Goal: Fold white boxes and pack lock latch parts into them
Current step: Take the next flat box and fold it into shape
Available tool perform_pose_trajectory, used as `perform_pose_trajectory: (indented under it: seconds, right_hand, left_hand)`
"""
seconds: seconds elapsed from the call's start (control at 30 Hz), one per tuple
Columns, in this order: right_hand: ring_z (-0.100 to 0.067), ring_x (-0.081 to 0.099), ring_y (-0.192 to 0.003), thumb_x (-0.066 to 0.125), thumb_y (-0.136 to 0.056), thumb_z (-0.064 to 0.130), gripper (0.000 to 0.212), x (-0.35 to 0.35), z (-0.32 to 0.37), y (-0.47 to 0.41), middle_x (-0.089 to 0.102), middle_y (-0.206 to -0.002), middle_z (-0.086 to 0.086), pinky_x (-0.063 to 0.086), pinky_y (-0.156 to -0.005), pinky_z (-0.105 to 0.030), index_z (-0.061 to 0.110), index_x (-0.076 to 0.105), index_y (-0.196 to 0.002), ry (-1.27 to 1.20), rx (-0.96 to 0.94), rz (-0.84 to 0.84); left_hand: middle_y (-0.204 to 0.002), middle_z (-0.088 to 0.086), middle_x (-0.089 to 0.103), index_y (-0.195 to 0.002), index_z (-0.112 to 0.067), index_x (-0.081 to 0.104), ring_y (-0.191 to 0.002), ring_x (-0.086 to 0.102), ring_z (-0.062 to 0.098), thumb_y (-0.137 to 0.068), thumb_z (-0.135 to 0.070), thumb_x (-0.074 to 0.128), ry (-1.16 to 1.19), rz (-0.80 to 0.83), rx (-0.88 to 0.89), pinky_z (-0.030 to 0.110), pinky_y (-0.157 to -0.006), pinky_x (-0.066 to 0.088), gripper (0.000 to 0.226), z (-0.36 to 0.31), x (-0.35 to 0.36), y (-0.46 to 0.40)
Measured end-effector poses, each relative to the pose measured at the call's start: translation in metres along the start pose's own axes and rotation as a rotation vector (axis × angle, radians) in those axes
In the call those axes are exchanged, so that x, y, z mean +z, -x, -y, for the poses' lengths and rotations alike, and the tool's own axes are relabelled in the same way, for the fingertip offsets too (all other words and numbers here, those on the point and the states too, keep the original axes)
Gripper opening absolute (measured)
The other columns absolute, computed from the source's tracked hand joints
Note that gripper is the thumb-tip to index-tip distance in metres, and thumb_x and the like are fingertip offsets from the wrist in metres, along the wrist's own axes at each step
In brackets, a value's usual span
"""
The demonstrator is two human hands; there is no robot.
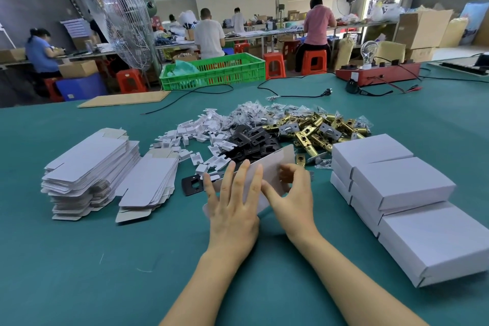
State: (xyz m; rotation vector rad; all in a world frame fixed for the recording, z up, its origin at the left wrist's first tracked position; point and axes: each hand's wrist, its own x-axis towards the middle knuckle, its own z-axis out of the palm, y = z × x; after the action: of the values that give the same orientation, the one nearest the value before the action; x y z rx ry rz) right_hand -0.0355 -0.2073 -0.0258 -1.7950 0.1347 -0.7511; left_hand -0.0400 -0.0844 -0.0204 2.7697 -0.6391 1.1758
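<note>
Nearest the camera, both hands worked one flat white cardboard box blank (275, 167) just above the green-covered worktop (105, 259). The left hand (232, 209) lay spread across its near face, fingers (238, 180) straight and wide, pressing. The right hand (293, 193) curled its fingers (287, 176) round the blank's right edge, pinching it.

Judging by that, the step was opening the blank into a sleeve. It would go best if the left palm held the panel steady while the right pushed the side along its crease, keeping the corners square before tucking the flaps.

Left of the blank stood the stacks of unfolded white blanks (92, 169); right of it, the pile of closed white boxes (397, 188). Just beyond the blank lay black metal strike plates (251, 140), small white plastic pieces (190, 135) and brass latch bolts (317, 130). Far beyond it sat a green plastic crate (211, 71).
</note>
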Motion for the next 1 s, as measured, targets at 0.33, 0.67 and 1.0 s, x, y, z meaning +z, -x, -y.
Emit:
perform_pose_trajectory:
  seconds: [0.33,0.67,1.0]
  right_hand:
    - [-0.012,0.050,-0.087,0.079,-0.076,0.023,0.041,-0.004,0.001,-0.003,0.049,-0.098,0.005,0.045,-0.081,-0.026,0.018,0.051,-0.104,0.035,0.012,-0.022]
    - [-0.011,0.046,-0.074,0.077,-0.078,0.030,0.028,-0.007,0.003,-0.008,0.049,-0.083,0.005,0.038,-0.070,-0.020,0.017,0.054,-0.086,0.083,0.021,0.058]
    - [-0.018,0.046,-0.074,0.078,-0.078,0.032,0.033,-0.003,0.015,0.005,0.052,-0.075,0.002,0.035,-0.066,-0.026,0.013,0.051,-0.075,0.162,-0.122,-0.042]
  left_hand:
    - [-0.148,0.010,0.027,-0.144,-0.021,0.032,-0.138,0.028,0.031,-0.051,-0.002,0.075,0.076,-0.049,0.010,0.069,-0.110,0.022,0.104,0.000,0.006,0.004]
    - [-0.148,0.012,0.028,-0.144,-0.030,0.033,-0.136,0.030,0.033,-0.049,-0.012,0.080,0.074,-0.004,-0.002,0.068,-0.109,0.019,0.107,0.005,0.010,0.005]
    - [-0.136,0.011,0.041,-0.136,0.001,0.055,-0.123,0.039,0.028,-0.047,-0.047,0.092,-0.064,-0.111,-0.044,0.068,-0.108,0.019,0.107,0.001,0.008,0.003]
